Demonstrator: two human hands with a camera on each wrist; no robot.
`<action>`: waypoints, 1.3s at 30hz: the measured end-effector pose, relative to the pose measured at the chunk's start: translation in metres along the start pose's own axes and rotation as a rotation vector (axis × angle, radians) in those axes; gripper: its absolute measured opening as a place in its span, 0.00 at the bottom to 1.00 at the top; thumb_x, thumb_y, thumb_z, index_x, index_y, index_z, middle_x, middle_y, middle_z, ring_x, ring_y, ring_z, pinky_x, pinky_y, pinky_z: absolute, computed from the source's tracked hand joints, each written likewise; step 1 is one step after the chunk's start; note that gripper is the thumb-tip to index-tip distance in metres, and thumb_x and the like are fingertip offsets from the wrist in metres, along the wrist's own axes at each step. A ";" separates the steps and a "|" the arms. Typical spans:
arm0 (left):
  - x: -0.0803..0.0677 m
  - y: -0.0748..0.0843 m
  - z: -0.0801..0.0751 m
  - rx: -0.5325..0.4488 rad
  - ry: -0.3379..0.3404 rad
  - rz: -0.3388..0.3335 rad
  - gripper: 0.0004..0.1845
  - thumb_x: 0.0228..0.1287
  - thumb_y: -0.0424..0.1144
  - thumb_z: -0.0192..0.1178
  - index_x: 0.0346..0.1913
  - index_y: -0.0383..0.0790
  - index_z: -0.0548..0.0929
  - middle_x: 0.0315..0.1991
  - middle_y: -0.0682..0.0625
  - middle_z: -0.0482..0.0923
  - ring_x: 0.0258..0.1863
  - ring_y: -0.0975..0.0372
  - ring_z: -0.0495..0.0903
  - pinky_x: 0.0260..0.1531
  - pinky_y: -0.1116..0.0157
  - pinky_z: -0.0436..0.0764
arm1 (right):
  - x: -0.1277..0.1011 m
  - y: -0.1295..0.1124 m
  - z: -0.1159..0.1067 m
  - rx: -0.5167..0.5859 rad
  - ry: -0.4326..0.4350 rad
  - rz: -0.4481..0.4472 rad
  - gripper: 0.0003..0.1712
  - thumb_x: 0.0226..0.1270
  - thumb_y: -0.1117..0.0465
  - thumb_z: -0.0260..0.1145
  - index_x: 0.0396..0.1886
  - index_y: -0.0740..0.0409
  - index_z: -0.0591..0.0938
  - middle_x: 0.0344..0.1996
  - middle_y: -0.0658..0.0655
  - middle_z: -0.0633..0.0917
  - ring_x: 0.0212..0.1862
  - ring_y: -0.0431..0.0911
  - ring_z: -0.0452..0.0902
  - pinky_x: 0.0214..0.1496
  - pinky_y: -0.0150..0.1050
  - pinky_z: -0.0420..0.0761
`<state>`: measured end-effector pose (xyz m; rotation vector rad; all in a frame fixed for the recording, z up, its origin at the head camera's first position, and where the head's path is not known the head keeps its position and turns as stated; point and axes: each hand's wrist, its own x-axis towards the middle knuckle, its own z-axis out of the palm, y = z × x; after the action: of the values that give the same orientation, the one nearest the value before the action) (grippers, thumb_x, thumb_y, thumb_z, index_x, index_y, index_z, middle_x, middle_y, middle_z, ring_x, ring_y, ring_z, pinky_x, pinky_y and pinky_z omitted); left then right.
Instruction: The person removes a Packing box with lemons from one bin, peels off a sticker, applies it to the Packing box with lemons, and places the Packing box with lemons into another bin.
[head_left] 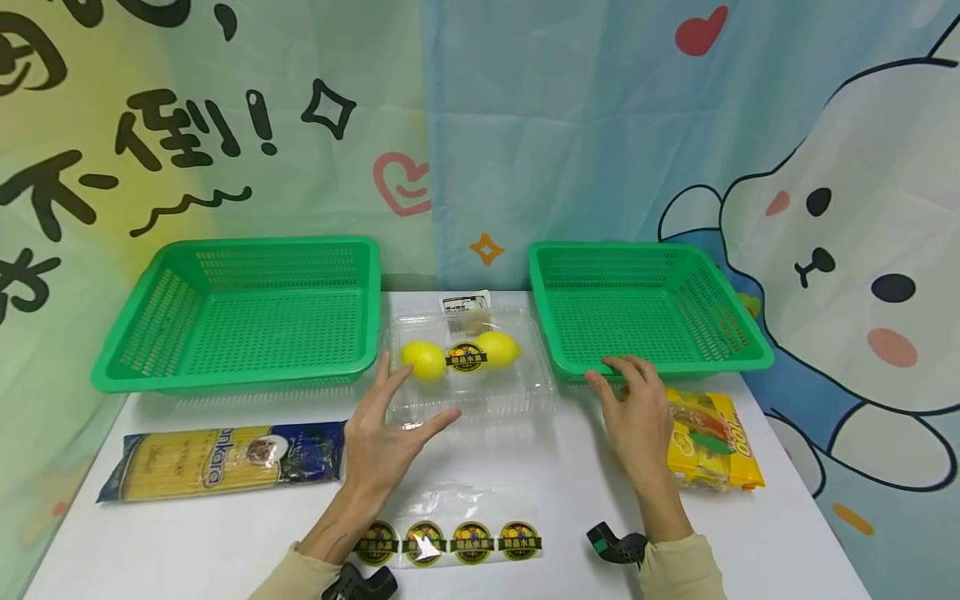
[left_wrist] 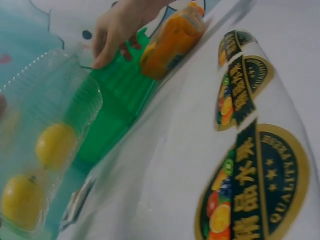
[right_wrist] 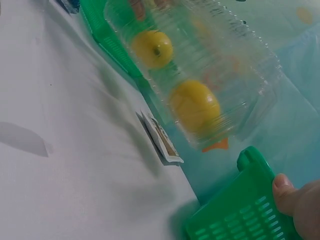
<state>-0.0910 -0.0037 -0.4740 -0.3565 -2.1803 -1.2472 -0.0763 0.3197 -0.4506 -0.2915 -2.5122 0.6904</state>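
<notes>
A clear plastic clamshell box holds two lemons and has a round fruit sticker on its lid. My left hand grips its near left corner, thumb along the front and fingers at the left side. Both wrist views show the box raised above the tabletop. With my right hand I grip the near rim of the right green basket. The thumb presses the rim in the right wrist view, while the other fingers are hidden there.
Another green basket stands at the back left. A spaghetti pack lies in front of it. Four-sticker strip aside, a yellow packet lies right of my right hand. Round fruit stickers lie in front; a small card sits behind the box.
</notes>
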 end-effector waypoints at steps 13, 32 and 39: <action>0.016 0.008 0.002 -0.018 0.035 0.028 0.48 0.42 0.62 0.84 0.64 0.36 0.84 0.76 0.35 0.66 0.70 0.39 0.75 0.64 0.44 0.79 | 0.000 0.002 0.002 -0.001 0.017 -0.015 0.22 0.66 0.50 0.77 0.54 0.56 0.88 0.59 0.62 0.84 0.40 0.56 0.80 0.32 0.43 0.73; 0.037 0.022 0.014 -0.054 0.068 0.045 0.48 0.47 0.71 0.76 0.63 0.37 0.85 0.73 0.34 0.70 0.70 0.40 0.75 0.67 0.43 0.78 | -0.001 0.003 0.002 -0.014 0.007 -0.005 0.22 0.67 0.48 0.75 0.55 0.54 0.88 0.59 0.61 0.83 0.40 0.56 0.82 0.31 0.45 0.75; 0.044 0.025 0.021 -0.061 0.071 0.065 0.46 0.36 0.53 0.88 0.61 0.36 0.85 0.70 0.29 0.73 0.66 0.40 0.79 0.64 0.44 0.81 | -0.001 0.002 0.003 -0.026 0.004 -0.003 0.22 0.67 0.48 0.75 0.55 0.54 0.88 0.59 0.61 0.83 0.40 0.55 0.81 0.32 0.46 0.77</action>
<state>-0.1202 0.0246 -0.4375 -0.3990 -2.0586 -1.2728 -0.0770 0.3202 -0.4541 -0.2987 -2.5192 0.6554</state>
